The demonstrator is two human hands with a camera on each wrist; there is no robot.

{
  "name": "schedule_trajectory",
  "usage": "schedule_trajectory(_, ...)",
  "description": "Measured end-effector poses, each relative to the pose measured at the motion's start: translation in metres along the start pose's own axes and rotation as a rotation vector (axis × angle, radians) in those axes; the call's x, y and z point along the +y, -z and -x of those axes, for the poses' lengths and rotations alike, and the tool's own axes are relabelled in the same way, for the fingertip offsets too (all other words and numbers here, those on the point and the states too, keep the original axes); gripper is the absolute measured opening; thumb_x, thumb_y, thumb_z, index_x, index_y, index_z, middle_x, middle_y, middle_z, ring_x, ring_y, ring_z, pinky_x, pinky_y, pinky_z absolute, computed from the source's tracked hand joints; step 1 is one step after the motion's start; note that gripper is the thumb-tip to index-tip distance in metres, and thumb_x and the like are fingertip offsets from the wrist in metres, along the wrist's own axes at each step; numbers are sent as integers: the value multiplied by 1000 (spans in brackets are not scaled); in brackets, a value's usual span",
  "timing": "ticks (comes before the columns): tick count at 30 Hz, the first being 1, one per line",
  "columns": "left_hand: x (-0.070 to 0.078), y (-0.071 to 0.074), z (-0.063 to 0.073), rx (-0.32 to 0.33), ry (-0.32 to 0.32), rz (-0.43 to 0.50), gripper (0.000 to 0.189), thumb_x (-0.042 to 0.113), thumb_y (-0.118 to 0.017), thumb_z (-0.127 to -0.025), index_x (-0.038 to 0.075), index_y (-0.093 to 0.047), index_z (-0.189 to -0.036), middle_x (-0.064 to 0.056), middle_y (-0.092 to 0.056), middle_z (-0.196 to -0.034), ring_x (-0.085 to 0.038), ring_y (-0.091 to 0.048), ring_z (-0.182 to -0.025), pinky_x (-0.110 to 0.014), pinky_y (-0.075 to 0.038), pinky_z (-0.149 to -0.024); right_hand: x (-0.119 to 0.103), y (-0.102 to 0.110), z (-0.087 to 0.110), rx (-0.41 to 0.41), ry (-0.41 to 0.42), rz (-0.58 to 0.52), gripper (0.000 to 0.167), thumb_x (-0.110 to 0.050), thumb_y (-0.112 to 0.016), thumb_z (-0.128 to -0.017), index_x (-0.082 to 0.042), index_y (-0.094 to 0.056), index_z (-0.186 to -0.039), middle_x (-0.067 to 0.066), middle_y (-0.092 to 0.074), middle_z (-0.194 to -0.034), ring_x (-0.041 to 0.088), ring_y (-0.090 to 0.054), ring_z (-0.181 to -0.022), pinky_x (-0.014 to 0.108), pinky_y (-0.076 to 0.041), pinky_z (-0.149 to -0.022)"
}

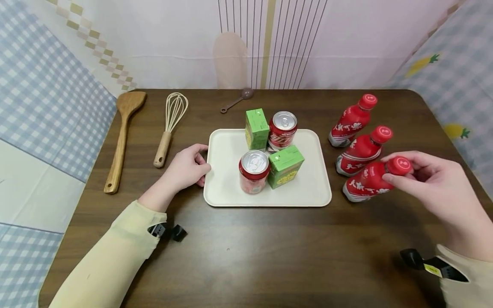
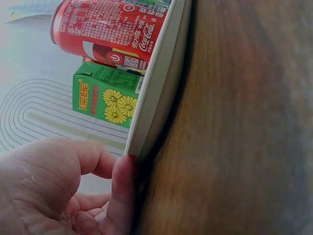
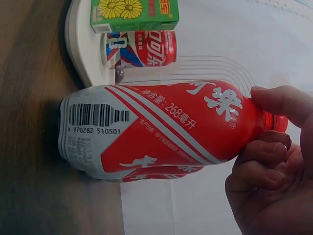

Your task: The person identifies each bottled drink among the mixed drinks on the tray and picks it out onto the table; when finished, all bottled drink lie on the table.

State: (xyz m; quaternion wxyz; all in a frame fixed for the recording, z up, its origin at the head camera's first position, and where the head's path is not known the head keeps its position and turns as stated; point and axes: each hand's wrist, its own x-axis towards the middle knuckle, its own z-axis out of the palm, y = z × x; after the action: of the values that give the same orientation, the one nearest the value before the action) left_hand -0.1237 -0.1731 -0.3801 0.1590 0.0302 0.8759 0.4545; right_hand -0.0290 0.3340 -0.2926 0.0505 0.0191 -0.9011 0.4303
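My left hand (image 1: 188,167) holds the left rim of a cream tray (image 1: 225,188), fingers curled at its edge. On the tray stand two red Coca-Cola cans, one at the front (image 1: 252,182) and one at the back (image 1: 283,132), and two green drink cartons, one behind (image 1: 256,130) and one at the front right (image 1: 286,169). Right of the tray, my right hand (image 1: 435,184) grips the nearest red cola bottle (image 3: 161,127) around its neck, just below the cap. Two similar bottles, a middle one (image 1: 358,154) and a far one (image 1: 350,122), line up behind it.
A wooden spatula (image 1: 121,145) and a whisk with a wooden handle (image 1: 165,141) lie at the table's left. Behind the tray is a small measuring spoon (image 1: 239,100). Patterned cloth (image 1: 173,42) hangs along the table's back edge.
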Motion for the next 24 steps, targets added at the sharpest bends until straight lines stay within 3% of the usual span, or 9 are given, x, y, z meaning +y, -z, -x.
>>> schedule_trajectory(5, 2, 1, 1, -5, 9, -20, 62, 6, -56, -88, 4, -45, -149, -17, -60, -95, -23, -68, -57, -38, -64, -54, 2, 0, -1, -33, 30, -11, 31, 0, -80, -86, -5, -73, -116, -12, -74, -86, 7, -62, -65, 17, -50, -56)
schedule_trajectory(24, 1, 0, 1, -11, 5, -14, 63, 6, -55, -88, 3, -44, -149, -17, -59, -96, -23, -68, -56, -38, -64, -54, 4, 0, -3, -50, -5, 30, 33, -6, -81, -87, -9, -73, -119, -13, -74, -86, 8, -61, -67, 17, -51, -56)
